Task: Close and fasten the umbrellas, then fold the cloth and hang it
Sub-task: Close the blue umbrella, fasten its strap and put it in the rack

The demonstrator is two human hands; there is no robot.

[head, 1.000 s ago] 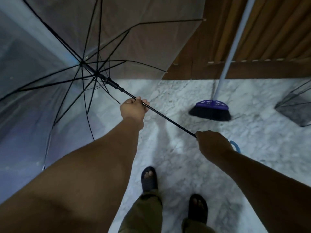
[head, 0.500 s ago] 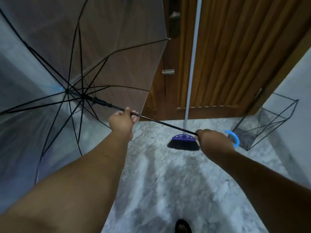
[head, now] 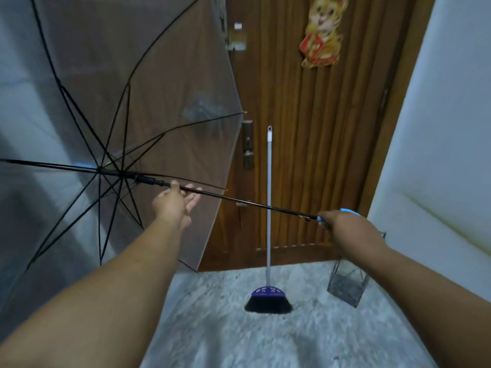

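The right hand [head: 345, 224] grips the blue curved handle [head: 350, 211] of the open transparent black-ribbed umbrella [head: 127, 107]; the left hand [head: 176, 201], fingers straight, touches its thin black shaft [head: 252, 205].

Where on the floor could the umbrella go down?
Bare floor lies in front of the broom and between the broom and the wire stand. The left is crowded: the open umbrella fills it. The right hand grips the handle; the left hand is open by the shaft.

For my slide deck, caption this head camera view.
Right hand grips the open clear umbrella's blue handle; left hand opens beneath its shaft.
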